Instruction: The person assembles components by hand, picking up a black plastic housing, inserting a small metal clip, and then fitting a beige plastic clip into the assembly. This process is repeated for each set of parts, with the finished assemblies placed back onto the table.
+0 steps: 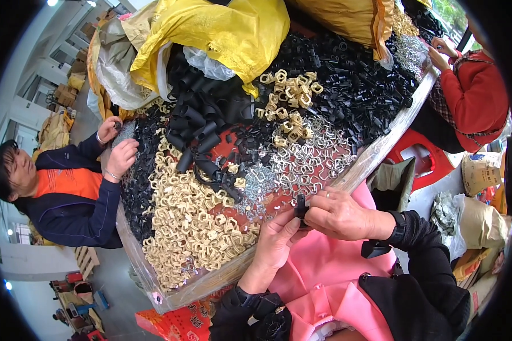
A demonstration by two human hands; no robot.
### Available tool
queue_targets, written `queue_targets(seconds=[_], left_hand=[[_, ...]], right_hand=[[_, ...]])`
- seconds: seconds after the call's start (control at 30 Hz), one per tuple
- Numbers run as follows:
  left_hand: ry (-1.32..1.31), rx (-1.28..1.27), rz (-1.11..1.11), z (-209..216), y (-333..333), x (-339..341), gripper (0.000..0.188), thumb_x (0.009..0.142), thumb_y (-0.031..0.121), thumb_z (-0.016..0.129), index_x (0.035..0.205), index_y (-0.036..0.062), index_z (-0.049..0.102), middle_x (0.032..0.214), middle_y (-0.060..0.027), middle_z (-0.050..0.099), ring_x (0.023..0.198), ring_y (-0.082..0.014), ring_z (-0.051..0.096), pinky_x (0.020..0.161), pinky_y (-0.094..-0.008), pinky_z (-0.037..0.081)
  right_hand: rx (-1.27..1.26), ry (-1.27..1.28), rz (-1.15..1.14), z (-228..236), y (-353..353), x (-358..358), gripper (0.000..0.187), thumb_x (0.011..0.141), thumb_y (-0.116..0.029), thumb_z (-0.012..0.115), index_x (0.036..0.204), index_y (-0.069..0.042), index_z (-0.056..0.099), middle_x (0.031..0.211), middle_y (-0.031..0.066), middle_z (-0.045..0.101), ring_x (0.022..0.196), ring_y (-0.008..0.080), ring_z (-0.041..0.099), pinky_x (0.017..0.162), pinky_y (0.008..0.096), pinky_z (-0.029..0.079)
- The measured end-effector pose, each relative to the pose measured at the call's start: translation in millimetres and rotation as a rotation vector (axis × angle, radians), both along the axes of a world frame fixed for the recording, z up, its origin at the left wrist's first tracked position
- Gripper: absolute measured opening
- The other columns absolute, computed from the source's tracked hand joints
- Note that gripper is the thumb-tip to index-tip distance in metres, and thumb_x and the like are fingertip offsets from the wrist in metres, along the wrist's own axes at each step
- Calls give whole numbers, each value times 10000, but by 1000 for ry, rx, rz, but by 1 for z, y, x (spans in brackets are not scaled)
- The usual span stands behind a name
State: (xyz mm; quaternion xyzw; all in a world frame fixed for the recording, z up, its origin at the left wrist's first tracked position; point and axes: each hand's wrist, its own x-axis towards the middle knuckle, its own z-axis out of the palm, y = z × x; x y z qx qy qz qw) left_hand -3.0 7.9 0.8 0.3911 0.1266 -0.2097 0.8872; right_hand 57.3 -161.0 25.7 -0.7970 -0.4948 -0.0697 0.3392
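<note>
At the table's near edge, a small black plastic part [301,206] is pinched between my two hands. My left hand [276,241] grips it from the left and below, fingers closed. On its other side my right hand [344,216] is closed on it too, covering much of its shape. Just beyond my hands lie bent silver metal clips [310,165] and tiny clear pieces [256,187]. A large heap of cream plastic buckles [193,219] spreads to the left. Black plastic tubes [196,122] and small black parts [347,65] are piled farther back.
A wooden rim [213,278] borders the table. Yellow sacks [216,40] slump over its far side. A co-worker in a dark jacket [77,193] works at the left; another in red [475,94] is at the far right. A red stool [424,162] and bucket [480,173] stand at the right.
</note>
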Motion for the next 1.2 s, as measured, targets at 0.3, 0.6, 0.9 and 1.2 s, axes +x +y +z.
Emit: queue_targets(seconds=[0.3, 0.6, 0.9, 1.2], left_hand=[[-36, 30, -74, -1, 12, 2, 304, 835, 127, 513, 1093, -30, 479, 951, -118, 582, 810, -184, 596, 707, -237, 499], [-24, -16, 54, -8, 13, 0, 255, 839, 120, 505, 1050, -22, 500, 975, -152, 579, 813, -210, 598, 681, -244, 499], [-82, -6, 195, -7, 12, 5, 222, 841, 105, 494, 1033, -7, 502, 978, -140, 576, 843, -228, 593, 695, -256, 496], [-124, -85, 175, -1, 1, 1, 232, 838, 88, 496, 1059, 15, 495, 967, -109, 580, 845, -213, 593, 699, -259, 499]], right_hand=[[100, 1134, 156, -16, -4, 21, 243, 741, -213, 635, 755, -36, 469, 587, 56, 450, 522, 164, 440, 484, 267, 374], [-102, -216, -397, -38, -7, 117, 213, 684, -177, 632, 822, -46, 538, 664, 94, 492, 586, 269, 515, 521, 333, 422], [184, 945, -208, -18, -7, 62, 132, 729, -134, 590, 788, -37, 522, 644, 4, 518, 559, 81, 478, 512, 237, 386], [430, 1109, 38, -7, 1, 20, 93, 788, -107, 573, 774, -18, 548, 686, -16, 543, 609, 39, 465, 548, 195, 387]])
